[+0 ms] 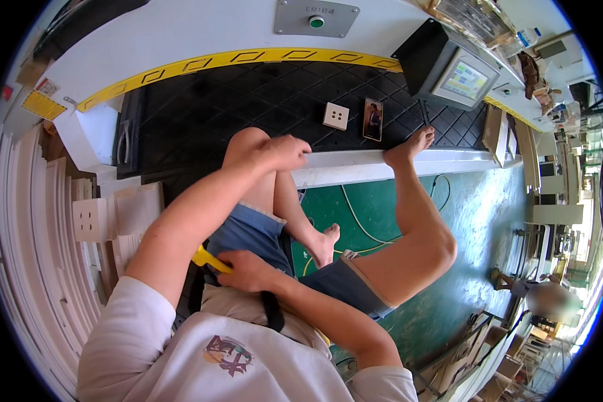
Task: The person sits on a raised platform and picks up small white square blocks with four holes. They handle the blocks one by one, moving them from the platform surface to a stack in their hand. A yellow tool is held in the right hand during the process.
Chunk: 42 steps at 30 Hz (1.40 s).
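Note:
My left hand (285,153) is held above my left knee with its fingers curled in. Its underside is hidden, so I cannot see whether anything is in it. Low at my waist, my right hand (246,271) is closed around a yellow tool (211,259) whose kind I cannot make out; one yellow end sticks out to the left. A black strap (273,311) hangs by my right wrist. Beyond my left hand, a white square block (336,116) with several holes lies on a black mat (201,110). Next to it is a phone (373,120) with a lit picture.
A control screen (467,78) in a dark housing stands at the far right of the machine, and a green button (317,22) sits on its panel. White boards (47,234) line the left side. A hose (362,228) crosses the green floor. Another person (549,301) is at the right.

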Available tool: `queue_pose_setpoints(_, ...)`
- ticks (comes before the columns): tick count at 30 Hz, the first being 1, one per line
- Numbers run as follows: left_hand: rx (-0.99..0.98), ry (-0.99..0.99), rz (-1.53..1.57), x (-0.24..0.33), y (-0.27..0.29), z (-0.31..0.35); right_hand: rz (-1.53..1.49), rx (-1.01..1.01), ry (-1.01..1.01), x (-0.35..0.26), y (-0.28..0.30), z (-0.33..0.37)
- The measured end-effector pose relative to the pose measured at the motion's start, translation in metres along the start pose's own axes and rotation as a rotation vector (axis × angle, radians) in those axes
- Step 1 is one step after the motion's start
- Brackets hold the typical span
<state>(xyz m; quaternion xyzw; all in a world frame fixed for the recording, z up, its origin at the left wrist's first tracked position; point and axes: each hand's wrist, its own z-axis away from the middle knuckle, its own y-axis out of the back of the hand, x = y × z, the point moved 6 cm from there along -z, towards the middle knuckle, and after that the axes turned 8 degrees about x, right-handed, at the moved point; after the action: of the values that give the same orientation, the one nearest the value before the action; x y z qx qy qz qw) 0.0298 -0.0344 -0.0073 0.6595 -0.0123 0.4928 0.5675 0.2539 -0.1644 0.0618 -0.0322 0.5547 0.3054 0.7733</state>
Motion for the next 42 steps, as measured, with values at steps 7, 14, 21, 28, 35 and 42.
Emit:
queue_pose_setpoints(7,0.096,0.102,-0.189,-0.05,0.02,-0.101,-1.469,0.219,-0.302,0.035,0.081,0.132)
queue_pose_setpoints(14,0.146,-0.165,-0.289,-0.039,-0.043,-0.171,-0.731,0.715,-0.313,0.057,0.168,0.171)
queue_pose_setpoints(21,0.232,-0.373,-0.092,0.005,-0.006,-0.149,-0.618,0.962,-0.454,0.107,0.223,0.112)
queue_pose_setpoints(28,0.367,-0.353,-0.217,-0.006,0.078,-0.063,-0.147,0.879,-0.47,0.056,0.244,0.099)
queue_pose_setpoints(35,0.502,-0.337,-0.025,-0.003,0.116,-0.015,-0.377,0.599,-0.382,0.036,0.223,0.12)
queue_pose_setpoints(42,0.244,-0.151,0.351,0.0,0.089,-0.029,-1.419,0.61,-0.314,0.07,0.163,0.133)
